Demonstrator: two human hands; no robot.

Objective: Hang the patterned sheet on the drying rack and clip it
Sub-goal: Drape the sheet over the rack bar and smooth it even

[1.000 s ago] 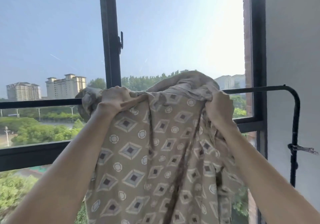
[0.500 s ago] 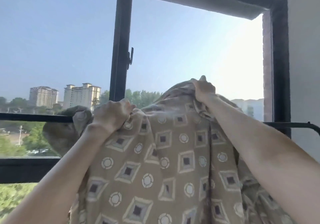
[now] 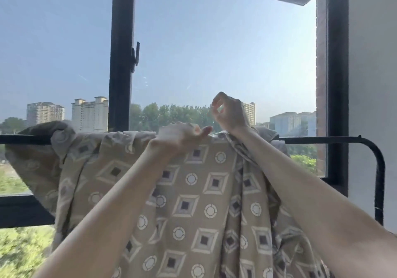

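The beige patterned sheet (image 3: 193, 192), printed with diamonds and circles, hangs over the black horizontal bar of the drying rack (image 3: 322, 139) and falls toward me in folds. Its left part bunches over the bar near the window post. My left hand (image 3: 178, 136) grips the sheet's top edge at the bar, thumb pointing right. My right hand (image 3: 228, 114) is raised just above the bar, fingers curled, thumb and forefinger touching, with no cloth visible in them. No clip is in view.
The rack bar bends down at the right (image 3: 379, 170) close to the white wall (image 3: 373, 84). Behind it stands a black window frame (image 3: 121, 63) with a handle (image 3: 135, 56), and trees and buildings lie outside.
The sheet has spread leftward along the bar and now lies lower over it. My right hand has let go of the cloth and lifted. My left hand has shifted right toward the middle.
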